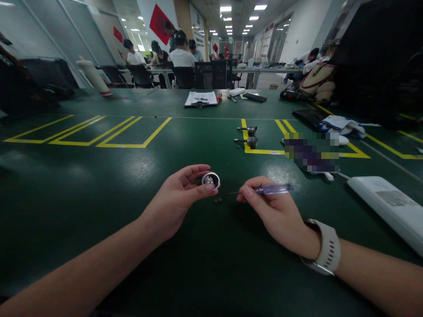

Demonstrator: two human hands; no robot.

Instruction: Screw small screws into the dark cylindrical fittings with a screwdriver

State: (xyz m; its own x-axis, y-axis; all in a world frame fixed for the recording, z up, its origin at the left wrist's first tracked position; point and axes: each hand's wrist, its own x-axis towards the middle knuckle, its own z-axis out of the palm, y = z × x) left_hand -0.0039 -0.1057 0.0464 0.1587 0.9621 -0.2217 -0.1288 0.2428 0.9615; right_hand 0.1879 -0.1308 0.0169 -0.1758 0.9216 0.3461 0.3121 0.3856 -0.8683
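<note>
Between thumb and fingers, my left hand (pixel 180 198) grips a round metal cup-shaped part (pixel 210 180), its open rim turned toward me and some metal pieces showing inside. My right hand (pixel 267 207) is closed around a screwdriver (pixel 274 189) with a clear purple handle. The thin shaft points left at the metal part, with a small gap between them. Two small dark rings (pixel 217 200) lie on the table just below the part. Farther back, two metal cup-shaped parts with stems (pixel 251 141) rest on their sides by a yellow tape line.
Yellow tape marks boxes on the green table (pixel 99 189). To the right are a white box-like device (pixel 390 202) with a cable, a blurred-out phone-like object (pixel 310 154) and a cloth (pixel 343 125). A clipboard (pixel 201 99) and a tumbler (pixel 94 77) stand farther back. People sit beyond.
</note>
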